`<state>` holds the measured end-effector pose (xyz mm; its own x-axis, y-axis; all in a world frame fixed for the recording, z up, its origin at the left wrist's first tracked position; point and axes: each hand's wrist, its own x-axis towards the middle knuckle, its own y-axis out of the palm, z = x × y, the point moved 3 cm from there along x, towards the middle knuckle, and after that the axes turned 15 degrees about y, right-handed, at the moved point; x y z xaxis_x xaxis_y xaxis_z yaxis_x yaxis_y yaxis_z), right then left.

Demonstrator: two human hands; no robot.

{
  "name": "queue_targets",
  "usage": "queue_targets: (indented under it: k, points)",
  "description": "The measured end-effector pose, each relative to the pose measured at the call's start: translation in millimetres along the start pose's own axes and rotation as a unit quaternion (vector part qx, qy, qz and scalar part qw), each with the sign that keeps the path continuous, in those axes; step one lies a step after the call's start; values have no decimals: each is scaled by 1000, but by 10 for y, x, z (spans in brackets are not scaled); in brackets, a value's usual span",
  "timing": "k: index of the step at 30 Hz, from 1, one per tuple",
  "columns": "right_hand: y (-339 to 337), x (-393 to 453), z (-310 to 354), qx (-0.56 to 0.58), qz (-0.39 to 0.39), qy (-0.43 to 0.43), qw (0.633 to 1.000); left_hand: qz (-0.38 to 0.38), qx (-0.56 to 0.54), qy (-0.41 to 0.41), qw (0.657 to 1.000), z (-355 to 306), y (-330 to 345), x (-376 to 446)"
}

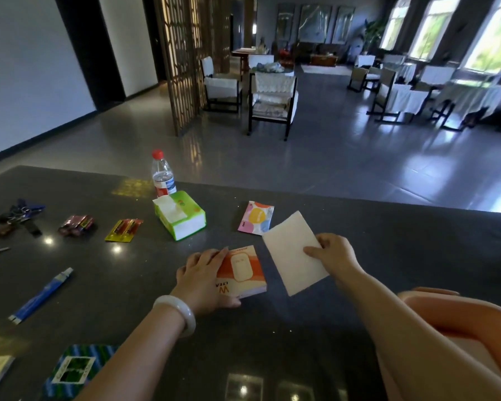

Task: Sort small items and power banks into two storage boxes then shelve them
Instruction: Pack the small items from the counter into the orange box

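Pinching white card (294, 253), right fingers (315, 251); left fingers (211, 257) grip orange box (243, 270).

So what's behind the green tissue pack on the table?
A clear water bottle with a red cap stands upright right behind the green tissue pack, near the table edge. The pack covers the bottle's base, so whether they touch cannot be told.

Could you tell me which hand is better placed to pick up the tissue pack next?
Probably left: the left hand is nearer the tissue pack; the right hand holds the white sheet.
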<state>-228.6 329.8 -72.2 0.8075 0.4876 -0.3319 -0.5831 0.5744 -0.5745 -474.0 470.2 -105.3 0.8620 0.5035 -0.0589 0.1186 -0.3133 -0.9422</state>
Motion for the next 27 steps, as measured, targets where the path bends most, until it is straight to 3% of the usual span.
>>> queue_targets:
  k: [8, 15, 21, 27]
  points:
    - [-1018, -247, -186, 63, -87, -49, 993, -41, 5, 131, 991, -1125, -293, 80]
    - [-2208, -304, -927, 145, -155, -28, 977, -23, 1, 233, 972, -2563, -184, 112]
    - [-2675, -319, -1625, 205, -155, 9, 966, -8, 36, 265, 964, -3542, 228, 86]
    - [-2626, -353, -1828, 203, -153, -29, 967, -11, 41, 217, 975, -3809, 595, -32]
